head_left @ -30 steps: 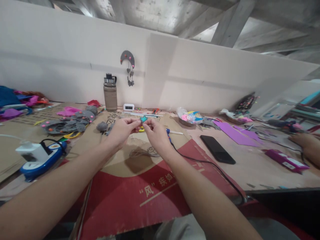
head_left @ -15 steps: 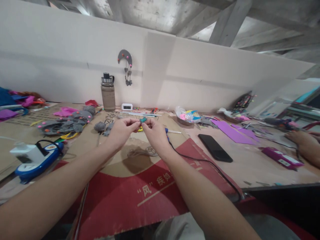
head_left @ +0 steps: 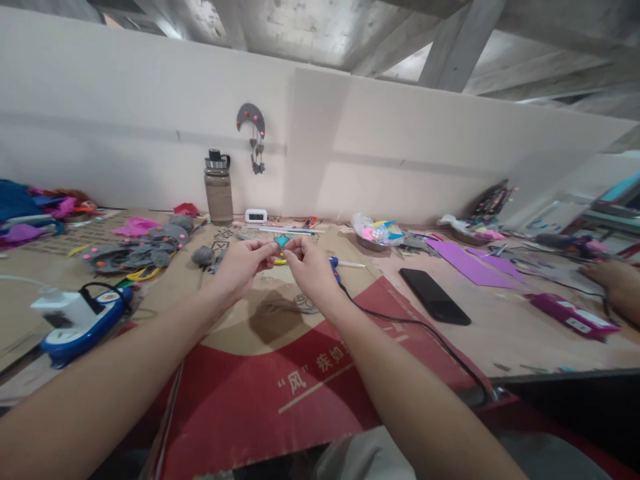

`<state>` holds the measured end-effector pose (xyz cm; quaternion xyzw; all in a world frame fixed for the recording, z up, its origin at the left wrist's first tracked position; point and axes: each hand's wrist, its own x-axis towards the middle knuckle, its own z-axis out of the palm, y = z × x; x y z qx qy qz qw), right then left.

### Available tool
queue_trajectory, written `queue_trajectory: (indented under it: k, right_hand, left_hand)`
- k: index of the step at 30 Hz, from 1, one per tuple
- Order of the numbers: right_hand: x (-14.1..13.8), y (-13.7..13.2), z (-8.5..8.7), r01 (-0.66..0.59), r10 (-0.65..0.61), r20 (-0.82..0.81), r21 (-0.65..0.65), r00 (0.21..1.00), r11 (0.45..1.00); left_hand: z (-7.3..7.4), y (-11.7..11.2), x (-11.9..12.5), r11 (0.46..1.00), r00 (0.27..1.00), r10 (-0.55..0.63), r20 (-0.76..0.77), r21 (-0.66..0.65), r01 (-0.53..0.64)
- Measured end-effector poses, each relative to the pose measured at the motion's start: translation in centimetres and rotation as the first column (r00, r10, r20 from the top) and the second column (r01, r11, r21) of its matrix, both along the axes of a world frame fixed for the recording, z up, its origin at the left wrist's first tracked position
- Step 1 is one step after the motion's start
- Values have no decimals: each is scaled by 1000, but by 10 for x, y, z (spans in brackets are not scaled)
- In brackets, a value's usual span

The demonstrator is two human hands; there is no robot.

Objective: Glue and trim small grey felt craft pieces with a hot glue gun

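My left hand (head_left: 243,264) and my right hand (head_left: 310,268) meet above the cardboard sheet (head_left: 280,373), fingertips pinched together. Between them I hold a small teal star-shaped piece (head_left: 283,241), each hand gripping one side of it. A thin grey thread coil (head_left: 293,305) lies on the cardboard just under my hands. Behind my right hand lies a blue-handled tool (head_left: 334,265) whose black cord (head_left: 415,328) runs to the right front edge.
A water bottle (head_left: 219,187), a small white clock (head_left: 256,215) and grey felt pieces (head_left: 137,248) lie at the back left. A black phone (head_left: 434,296), purple sheet (head_left: 470,264) and a blue-white power strip (head_left: 80,315) flank me. Another person's hand (head_left: 615,283) rests at the far right.
My hands have stayed together and turned the teal piece slightly, so its star shape shows more. The other person's hand at the right has shifted a little.
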<state>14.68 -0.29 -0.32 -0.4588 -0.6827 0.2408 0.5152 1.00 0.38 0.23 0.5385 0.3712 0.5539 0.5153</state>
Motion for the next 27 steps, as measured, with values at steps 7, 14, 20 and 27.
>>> queue_trajectory:
  k: [7, 14, 20, 27]
  right_hand:
    - [0, -2, -1, 33, -35, 28, 98, 999, 995]
    - [2, -4, 1, 54, -66, 66, 171, 996, 984]
    - [3, 0, -1, -1, -1, 28, 58, 1000, 998]
    - [4, 10, -3, -125, 59, -293, -212, 954, 969]
  left_hand:
    - [-1, 3, -3, 999, 1000, 1, -13, -35, -1]
    - [3, -2, -2, 992, 956, 98, -277, 98, -74]
    - [10, -4, -7, 984, 888, 140, -438, 162, -75]
    - [14, -3, -7, 985, 987, -161, -3, -61, 160]
